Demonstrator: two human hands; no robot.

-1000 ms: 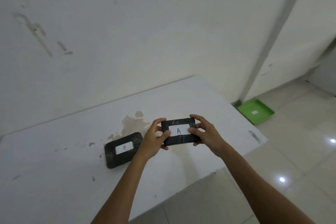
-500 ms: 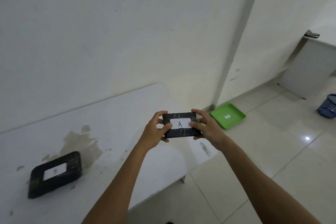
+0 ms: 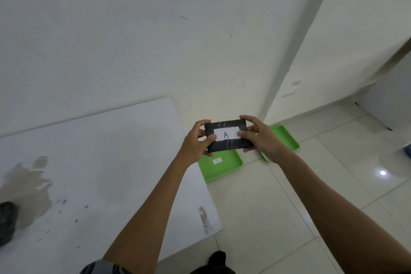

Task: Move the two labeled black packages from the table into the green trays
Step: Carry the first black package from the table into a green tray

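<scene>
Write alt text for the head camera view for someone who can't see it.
Both hands, left hand and right hand, hold a black package labeled A above two green trays on the floor beside a white table.

Package A (image 3: 226,134) held above two trays on the floor, near tray (image 3: 219,168) left of far tray (image 3: 284,140), table (image 3: 100,162) left

Bare tiled floor (image 3: 289,218) lies open at lower right of the frame, while the table (image 3: 100,162) edge borders the near green tray (image 3: 222,171) on its left and the wall (image 3: 200,51) closes in behind both trays
</scene>
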